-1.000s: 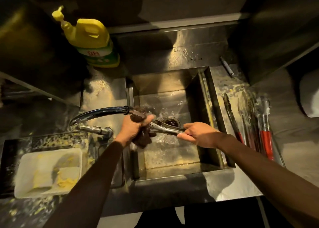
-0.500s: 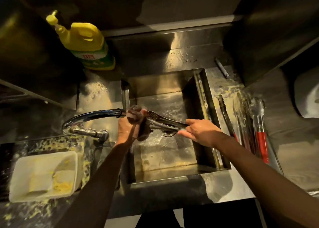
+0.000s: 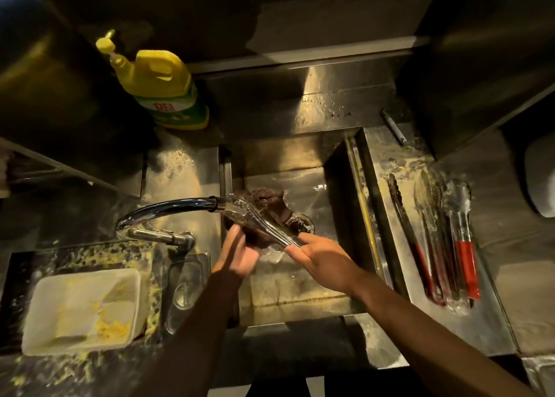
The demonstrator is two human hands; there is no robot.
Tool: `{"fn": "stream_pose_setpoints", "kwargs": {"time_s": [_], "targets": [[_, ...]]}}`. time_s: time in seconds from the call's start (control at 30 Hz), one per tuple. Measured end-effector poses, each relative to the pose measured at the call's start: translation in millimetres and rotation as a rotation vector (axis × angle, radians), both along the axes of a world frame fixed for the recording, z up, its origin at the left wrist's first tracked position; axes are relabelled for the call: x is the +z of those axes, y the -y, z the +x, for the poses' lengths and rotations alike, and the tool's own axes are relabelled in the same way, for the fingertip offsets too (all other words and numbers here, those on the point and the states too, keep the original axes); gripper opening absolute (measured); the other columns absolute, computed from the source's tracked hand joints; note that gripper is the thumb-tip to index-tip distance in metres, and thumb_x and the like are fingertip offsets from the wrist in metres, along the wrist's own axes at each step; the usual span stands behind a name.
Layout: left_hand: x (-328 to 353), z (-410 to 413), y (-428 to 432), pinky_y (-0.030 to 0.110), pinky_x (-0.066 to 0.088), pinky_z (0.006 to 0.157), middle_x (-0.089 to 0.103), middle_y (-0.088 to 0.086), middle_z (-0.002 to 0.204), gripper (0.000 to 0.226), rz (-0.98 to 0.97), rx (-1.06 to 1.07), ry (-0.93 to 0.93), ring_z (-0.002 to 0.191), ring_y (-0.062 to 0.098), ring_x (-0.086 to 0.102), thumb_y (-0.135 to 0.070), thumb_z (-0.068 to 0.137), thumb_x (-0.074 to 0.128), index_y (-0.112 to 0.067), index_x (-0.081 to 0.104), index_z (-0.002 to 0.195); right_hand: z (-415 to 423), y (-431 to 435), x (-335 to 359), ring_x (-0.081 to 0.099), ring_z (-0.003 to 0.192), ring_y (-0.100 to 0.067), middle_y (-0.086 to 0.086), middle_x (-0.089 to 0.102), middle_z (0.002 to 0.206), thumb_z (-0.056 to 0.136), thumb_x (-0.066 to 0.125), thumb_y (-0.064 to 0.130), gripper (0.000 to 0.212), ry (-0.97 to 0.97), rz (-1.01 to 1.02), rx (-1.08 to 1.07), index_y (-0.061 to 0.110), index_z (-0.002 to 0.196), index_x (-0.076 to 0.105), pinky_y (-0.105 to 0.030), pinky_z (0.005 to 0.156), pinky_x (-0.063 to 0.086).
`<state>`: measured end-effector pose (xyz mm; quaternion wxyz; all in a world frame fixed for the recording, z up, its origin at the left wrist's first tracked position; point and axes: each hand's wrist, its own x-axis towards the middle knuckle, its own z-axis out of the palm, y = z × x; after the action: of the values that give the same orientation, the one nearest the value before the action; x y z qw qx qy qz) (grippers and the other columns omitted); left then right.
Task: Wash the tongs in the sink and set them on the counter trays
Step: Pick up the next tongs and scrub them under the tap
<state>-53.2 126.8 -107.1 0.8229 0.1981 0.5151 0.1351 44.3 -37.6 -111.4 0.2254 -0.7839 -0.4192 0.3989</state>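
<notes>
Centre of frame: a pair of bare steel tongs (image 3: 264,227) is held over the stainless-steel sink (image 3: 300,156), head up-left and touching the spout of the curved chrome faucet (image 3: 168,210), where water runs onto it. The right hand (image 3: 324,261) is closed around the handle end. The left hand (image 3: 237,255) holds a dark brown scrubbing cloth (image 3: 267,201) against the underside of the tongs, thumb laid along it. Right of the sink, several red-handled tongs (image 3: 464,255) lie side by side on the wet steel counter (image 3: 495,321). Upper left stands a yellow detergent bottle (image 3: 162,87). Lower left sits a white rectangular plastic container (image 3: 81,306) smeared with yellow residue.
</notes>
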Motion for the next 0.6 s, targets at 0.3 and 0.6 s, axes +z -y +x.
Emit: {"fn": "stream_pose_setpoints", "kwargs": {"time_s": [0.3, 0.6], "targets": [[-1.8, 5.0, 0.0, 0.040, 0.055, 0.084, 0.071, 0.015, 0.100, 0.015, 0.215, -0.135, -0.021, 0.092, 0.025, 0.067, -0.022, 0.096, 0.057, -0.011, 0.067, 0.096, -19.6, -6.5, 9.5, 0.058, 0.078, -0.019, -0.001, 0.058, 0.080, 0.101, 0.037, 0.054, 0.037, -0.070, 0.010, -0.130, 0.029, 0.077, 0.049, -0.042, 0.071, 0.047], [-13.5, 3.7, -20.8, 0.038, 0.052, 0.078, 0.063, 0.020, 0.131, 0.016, 0.063, -0.142, -0.200, 0.089, 0.025, 0.066, -0.027, 0.098, 0.056, -0.013, 0.066, 0.097, -1.7, -4.4, 16.0, 0.051, 0.072, -0.014, -0.001, 0.054, 0.083, 0.103, 0.037, 0.053, 0.046, -0.092, -0.057, 0.008, 0.018, 0.081, 0.056, -0.031, 0.064, 0.040]]}}
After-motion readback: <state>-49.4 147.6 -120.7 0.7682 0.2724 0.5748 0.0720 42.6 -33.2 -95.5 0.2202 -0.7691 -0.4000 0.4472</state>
